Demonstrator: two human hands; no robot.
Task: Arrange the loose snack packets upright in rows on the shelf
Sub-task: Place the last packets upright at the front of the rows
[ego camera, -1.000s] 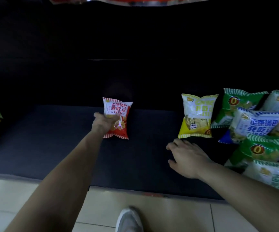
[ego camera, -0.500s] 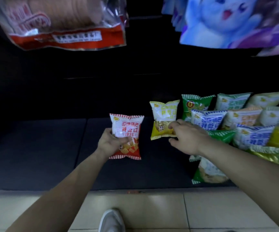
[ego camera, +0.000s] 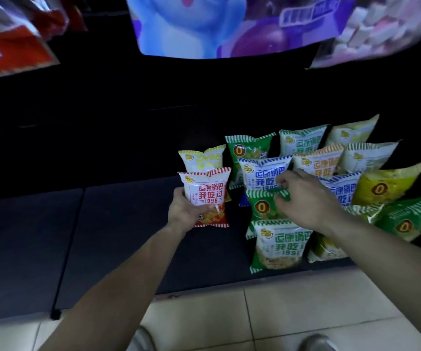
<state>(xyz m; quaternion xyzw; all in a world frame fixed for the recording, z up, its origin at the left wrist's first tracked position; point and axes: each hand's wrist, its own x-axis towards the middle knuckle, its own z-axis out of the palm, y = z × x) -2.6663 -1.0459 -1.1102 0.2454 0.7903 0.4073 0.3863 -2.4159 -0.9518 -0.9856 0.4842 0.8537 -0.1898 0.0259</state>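
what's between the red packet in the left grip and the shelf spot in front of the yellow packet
Nothing visible. The left grip holds the red packet right in front of the yellow packet, over bare shelf. The green packet pinched by the right grip sits off to its right.

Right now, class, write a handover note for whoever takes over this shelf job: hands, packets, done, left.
Left hand grips the red packet upright, in front of a yellow packet.
Right hand pinches the top of a green packet.
Done: several packets stand in rough rows at the right of the shelf.
Left: place the red packet and straighten the leaning ones.
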